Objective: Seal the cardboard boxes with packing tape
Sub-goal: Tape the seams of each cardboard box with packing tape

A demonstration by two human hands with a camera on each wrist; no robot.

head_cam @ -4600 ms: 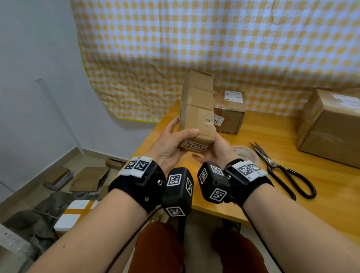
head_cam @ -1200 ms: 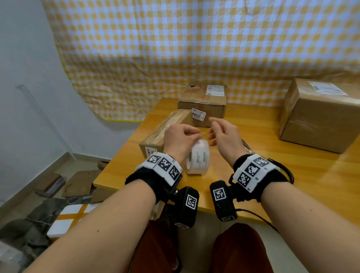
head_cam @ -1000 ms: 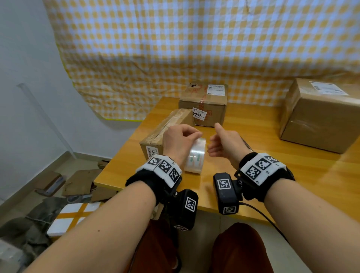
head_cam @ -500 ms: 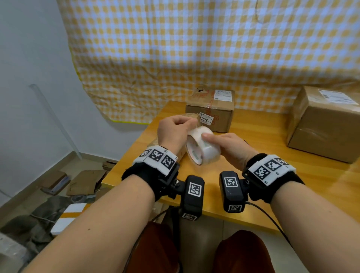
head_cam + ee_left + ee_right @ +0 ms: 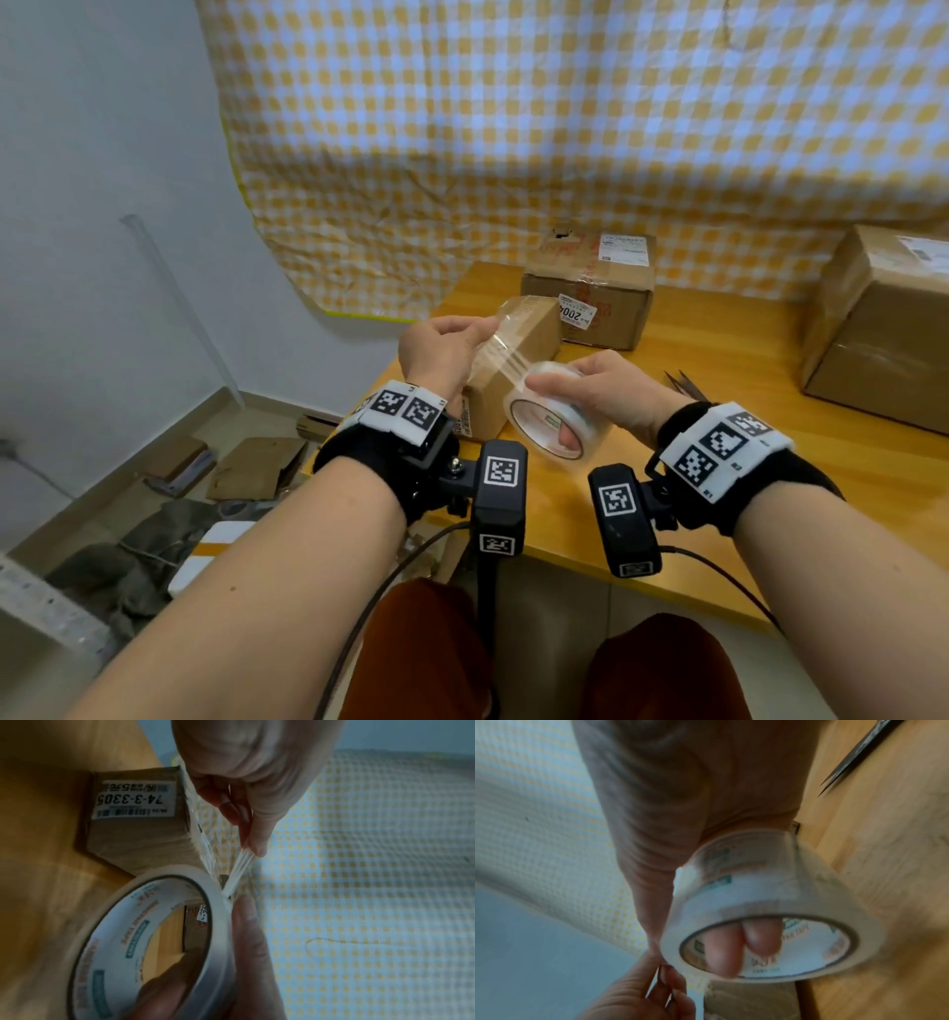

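Wooden table (image 5: 770,462) carries 3 cardboard boxes; the long box (image 5: 518,370) lies near its left edge, just behind your hands. Your right hand (image 5: 611,390) grips the tape roll (image 5: 549,424), 2 fingers through its core. Your left hand (image 5: 441,354) pinches the pulled-out tape strip (image 5: 500,354) above that box.

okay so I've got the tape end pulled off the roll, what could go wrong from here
The clear strip between your left hand and the tape roll is unsupported and already looks bunched near the roll; it could twist and stick to itself. The long box lies unheld, so it might shift as tape lands.
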